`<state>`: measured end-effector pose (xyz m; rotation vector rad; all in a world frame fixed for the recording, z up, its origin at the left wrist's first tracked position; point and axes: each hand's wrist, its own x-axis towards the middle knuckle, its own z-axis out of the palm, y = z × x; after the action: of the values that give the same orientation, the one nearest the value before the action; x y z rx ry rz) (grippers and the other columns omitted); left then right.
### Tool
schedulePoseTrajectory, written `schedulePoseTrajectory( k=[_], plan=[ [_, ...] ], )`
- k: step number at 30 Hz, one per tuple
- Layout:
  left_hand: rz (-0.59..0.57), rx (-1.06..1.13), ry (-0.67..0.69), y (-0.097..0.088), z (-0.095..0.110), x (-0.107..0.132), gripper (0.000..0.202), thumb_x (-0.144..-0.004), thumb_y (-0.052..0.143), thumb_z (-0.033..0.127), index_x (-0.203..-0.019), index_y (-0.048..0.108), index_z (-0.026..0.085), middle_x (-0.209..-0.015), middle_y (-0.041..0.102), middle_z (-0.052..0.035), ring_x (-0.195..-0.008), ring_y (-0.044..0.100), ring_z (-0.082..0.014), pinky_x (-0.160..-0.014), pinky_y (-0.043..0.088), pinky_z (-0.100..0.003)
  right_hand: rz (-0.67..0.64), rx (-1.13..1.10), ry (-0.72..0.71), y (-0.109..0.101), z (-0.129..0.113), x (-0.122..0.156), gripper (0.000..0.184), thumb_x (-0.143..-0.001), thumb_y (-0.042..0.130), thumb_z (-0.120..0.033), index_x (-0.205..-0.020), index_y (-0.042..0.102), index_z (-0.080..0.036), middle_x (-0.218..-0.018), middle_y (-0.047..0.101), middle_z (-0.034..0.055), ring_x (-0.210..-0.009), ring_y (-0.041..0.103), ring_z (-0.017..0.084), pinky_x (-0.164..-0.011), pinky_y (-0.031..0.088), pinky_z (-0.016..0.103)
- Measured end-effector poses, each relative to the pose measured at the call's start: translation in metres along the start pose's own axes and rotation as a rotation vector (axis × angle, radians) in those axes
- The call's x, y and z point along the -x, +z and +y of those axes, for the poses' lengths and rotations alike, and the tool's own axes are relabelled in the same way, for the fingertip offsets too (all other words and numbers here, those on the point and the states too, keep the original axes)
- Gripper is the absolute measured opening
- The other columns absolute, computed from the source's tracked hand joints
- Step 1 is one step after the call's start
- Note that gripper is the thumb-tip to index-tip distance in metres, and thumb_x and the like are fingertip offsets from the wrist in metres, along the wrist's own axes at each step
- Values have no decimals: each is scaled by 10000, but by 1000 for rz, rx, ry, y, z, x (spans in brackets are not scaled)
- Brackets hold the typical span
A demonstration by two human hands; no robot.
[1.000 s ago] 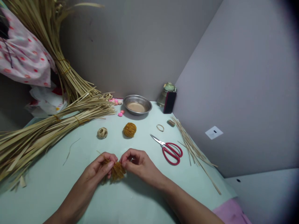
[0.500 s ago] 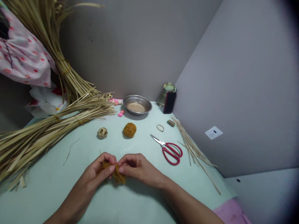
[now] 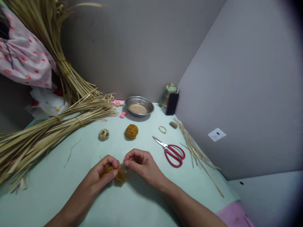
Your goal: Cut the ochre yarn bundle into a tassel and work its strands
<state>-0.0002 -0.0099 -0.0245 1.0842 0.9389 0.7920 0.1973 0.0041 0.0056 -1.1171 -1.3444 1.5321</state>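
Note:
My left hand [image 3: 102,172] is closed around a tangled bundle of golden-brown strips [image 3: 119,175] low over the pale green table [image 3: 132,205]. My right hand [image 3: 139,164] pinches one thin strand that leads out of that bundle, thumb and forefinger pressed together just to its right. Farther back lie a finished golden-brown woven ball [image 3: 131,131] and a smaller pale woven ball [image 3: 103,134].
Red-handled scissors [image 3: 171,152] lie right of my hands. A metal bowl [image 3: 139,106], a jar [image 3: 167,94] with a dark phone [image 3: 172,103] leaning on it, a small ring [image 3: 162,129] and loose strips [image 3: 196,151] sit at back right. Big bundles of dried straw [image 3: 47,132] fill the left.
My right hand has drawn a little up and to the right, pulling a strand out of the bundle. The left hand stays closed on the bundle.

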Motion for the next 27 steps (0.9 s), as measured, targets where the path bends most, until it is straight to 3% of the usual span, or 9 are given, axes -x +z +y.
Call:
schedulePoseTrajectory(
  k=[4, 9, 15, 17, 20, 22, 27],
  plan=[
    [-25, 23, -36, 3, 1, -1, 188, -891, 685, 426, -956, 586, 280, -825, 549, 41, -754, 470, -176, -694, 352, -307, 12, -9, -4, 0, -1, 0, 211, -804, 732, -348, -817, 674, -145, -694, 592, -4, -647, 502, 118, -634, 379, 255],
    [59, -6, -79, 8, 4, -1, 230, -920, 632, 484, -885, 608, 258, -769, 494, 43, -731, 430, -175, -681, 333, -308, -3, -20, 10, -3, -1, -1, 329, -810, 751, -465, -845, 658, -152, -671, 575, -17, -604, 467, 104, -588, 357, 241],
    [95, -100, -24, 8, 3, -3, 271, -905, 643, 505, -807, 607, 255, -742, 497, 44, -715, 442, -181, -686, 340, -313, -49, 61, 18, -6, 2, -1, 554, -925, 524, -697, -1076, 623, -173, -874, 617, 23, -602, 454, 93, -572, 363, 240],
    [62, -128, -23, 8, 3, -4, 269, -919, 623, 507, -824, 615, 256, -752, 547, 35, -724, 489, -189, -695, 360, -323, -156, 94, 33, -7, 4, 0, 594, -945, 459, -716, -962, 651, -154, -838, 612, 32, -626, 470, 103, -597, 367, 249],
    [-32, -138, 1, 8, 1, -5, 275, -941, 590, 498, -844, 630, 244, -810, 648, -5, -805, 590, -225, -768, 405, -355, -295, 97, 87, -5, 6, 2, 603, -916, 524, -715, -716, 607, -152, -675, 548, 10, -615, 456, 115, -604, 347, 264],
    [-42, -145, 1, 8, 0, -4, 282, -936, 592, 506, -860, 632, 237, -819, 658, -16, -798, 598, -232, -751, 413, -359, -277, 74, 96, -4, 6, 3, 570, -880, 607, -691, -668, 573, -163, -638, 512, -7, -596, 429, 113, -596, 324, 269],
    [74, -143, -19, 8, -2, -2, 267, -940, 573, 535, -927, 598, 269, -784, 558, 28, -744, 493, -200, -689, 373, -330, -135, 33, 60, -1, 5, 0, 515, -816, 703, -656, -719, 616, -158, -654, 537, -8, -620, 444, 120, -628, 335, 275]
  ],
)
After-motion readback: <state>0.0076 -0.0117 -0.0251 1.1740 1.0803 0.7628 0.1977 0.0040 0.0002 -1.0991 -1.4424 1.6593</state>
